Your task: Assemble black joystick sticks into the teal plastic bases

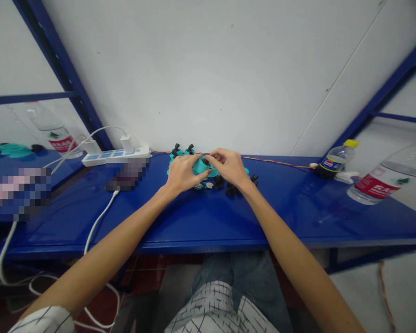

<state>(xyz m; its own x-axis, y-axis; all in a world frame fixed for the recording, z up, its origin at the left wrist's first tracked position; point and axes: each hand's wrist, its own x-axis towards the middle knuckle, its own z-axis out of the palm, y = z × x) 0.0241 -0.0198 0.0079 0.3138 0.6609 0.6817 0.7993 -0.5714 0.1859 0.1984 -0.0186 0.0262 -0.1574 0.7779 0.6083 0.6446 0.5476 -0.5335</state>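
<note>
My left hand (182,175) is on a teal plastic piece (201,166), and my left fingers (198,172) curl down over it and press on it. My right hand (230,167) is just beside it, and my right fingers (213,158) are pinched almost shut at a small black knob (205,161). I cannot tell if they really have hold of it. The teal piece lies on the shiny blue metal desk (298,212), right in front of me, with more black knobs (231,189) and small round discs (204,186) around it. The teal plastic looks smooth, with round edges, and the knobs are tiny and bumpy. A knob could slip out of my fingers and roll away, because the desk looks slick. If I push too hard, the teal piece could slide and knock the discs about. My hand could also catch the thin orange wire (277,162) behind the pile.
</note>
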